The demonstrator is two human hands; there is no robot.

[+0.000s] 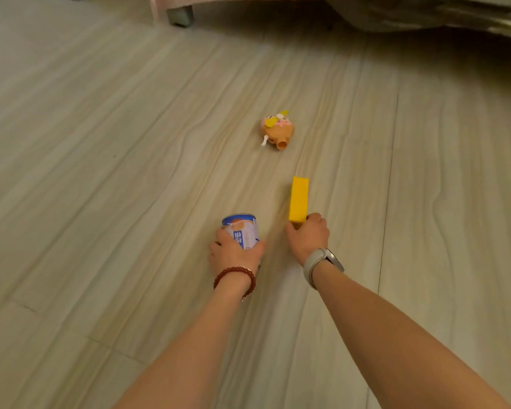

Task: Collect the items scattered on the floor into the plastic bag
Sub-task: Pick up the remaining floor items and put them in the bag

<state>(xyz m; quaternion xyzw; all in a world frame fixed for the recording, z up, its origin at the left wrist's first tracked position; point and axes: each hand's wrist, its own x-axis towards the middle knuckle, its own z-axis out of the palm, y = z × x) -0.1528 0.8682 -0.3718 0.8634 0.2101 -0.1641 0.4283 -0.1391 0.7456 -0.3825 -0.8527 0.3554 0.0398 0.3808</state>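
Floorboards of pale wood (130,172) carry everything here. Her left hand (233,252) curls round a blue-and-white can (244,230) standing upright on the floor, a red bead bracelet (235,277) on that wrist. Just beside it, the right hand (309,237), with a grey watch (319,262) on its wrist, grips the near end of a yellow block (299,199). Farther off, apart from both, a small orange toy (278,131) lies on its side. A furniture leg (180,14) stands at the far edge.

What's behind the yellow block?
Beyond the yellow block, a small toy lies on the floor. The right hand covers the block's near end.
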